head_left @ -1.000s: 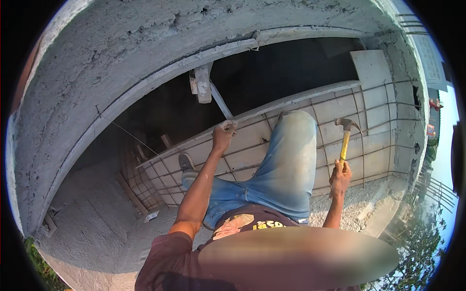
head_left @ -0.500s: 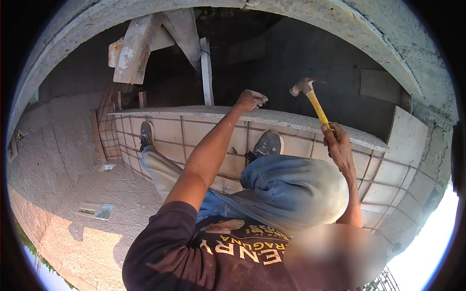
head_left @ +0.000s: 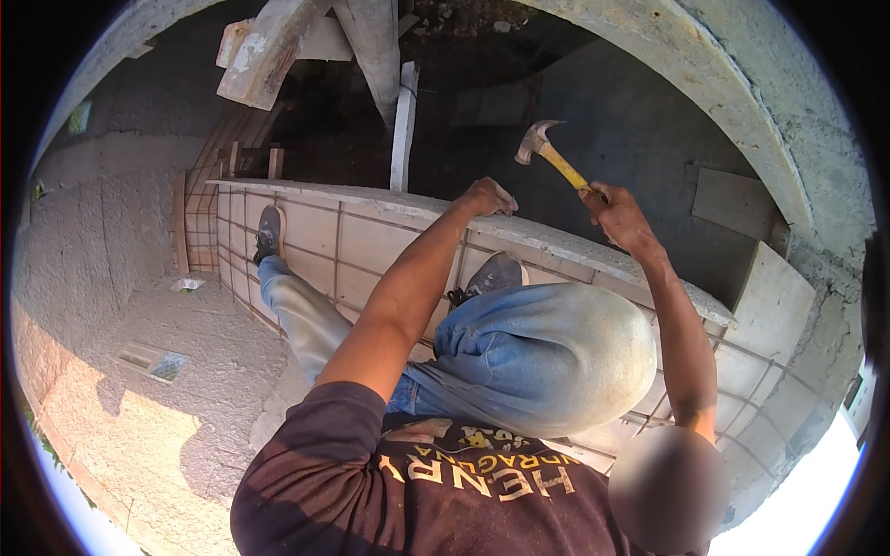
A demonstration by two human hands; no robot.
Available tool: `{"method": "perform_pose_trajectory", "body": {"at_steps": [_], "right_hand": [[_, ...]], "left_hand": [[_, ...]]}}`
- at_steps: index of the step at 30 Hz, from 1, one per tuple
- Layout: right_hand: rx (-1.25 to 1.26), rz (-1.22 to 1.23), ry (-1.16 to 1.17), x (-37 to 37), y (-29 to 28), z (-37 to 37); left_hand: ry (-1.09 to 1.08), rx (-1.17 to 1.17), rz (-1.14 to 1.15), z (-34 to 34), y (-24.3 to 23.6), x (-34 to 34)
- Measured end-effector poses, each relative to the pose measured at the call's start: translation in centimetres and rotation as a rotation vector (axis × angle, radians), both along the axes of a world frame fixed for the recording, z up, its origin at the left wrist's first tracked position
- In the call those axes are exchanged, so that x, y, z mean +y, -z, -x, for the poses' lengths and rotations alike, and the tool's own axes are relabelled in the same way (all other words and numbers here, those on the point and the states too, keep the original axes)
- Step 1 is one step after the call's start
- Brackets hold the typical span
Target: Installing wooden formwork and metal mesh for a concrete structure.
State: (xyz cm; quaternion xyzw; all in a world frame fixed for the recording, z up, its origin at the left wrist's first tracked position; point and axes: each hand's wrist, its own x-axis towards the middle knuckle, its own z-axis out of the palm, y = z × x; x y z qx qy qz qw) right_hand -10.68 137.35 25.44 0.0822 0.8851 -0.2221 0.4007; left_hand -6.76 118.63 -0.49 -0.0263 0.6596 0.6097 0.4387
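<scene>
A claw hammer (head_left: 562, 165) with a yellow handle is gripped near the handle's end by my right hand (head_left: 616, 215). Its steel head is raised over the dark gap, up and to the right of my other hand. My left hand (head_left: 489, 197) is closed in a pinch at the far edge of a long rough board (head_left: 565, 233). Whatever the fingertips hold is too small to make out. The board stands along the outer side of a bed of tied steel bars (head_left: 338, 243) over pale panels.
My shoes (head_left: 269, 232) rest on the bar grid. Beyond the board lies a deep dark drop, with an upright wooden post (head_left: 404, 125) and thick timbers (head_left: 269, 57). A concrete beam (head_left: 705, 65) curves overhead. Rough plastered wall (head_left: 111, 250) stands at left.
The hammer and my right hand have moved left and upward, closer to my left hand. My left hand stays pinched at the board's edge, while the view has shifted slightly.
</scene>
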Motion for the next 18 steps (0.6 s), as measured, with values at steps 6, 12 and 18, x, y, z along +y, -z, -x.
{"method": "perform_pose_trajectory", "body": {"at_steps": [6,12,18], "right_hand": [[-0.021,-0.086,-0.113,-0.5,2.2,-0.1],[-0.121,-0.011,0.036,0.1,1.2,2.0],[0.108,0.037,0.088,1.5,3.8,-0.2]], "left_hand": [[0.078,0.034,0.076,0.0,-0.8,-0.4],[0.112,0.056,0.127,0.2,-1.3,-0.5],[0.141,0.033,0.111,0.4,-1.0,0.2]]}}
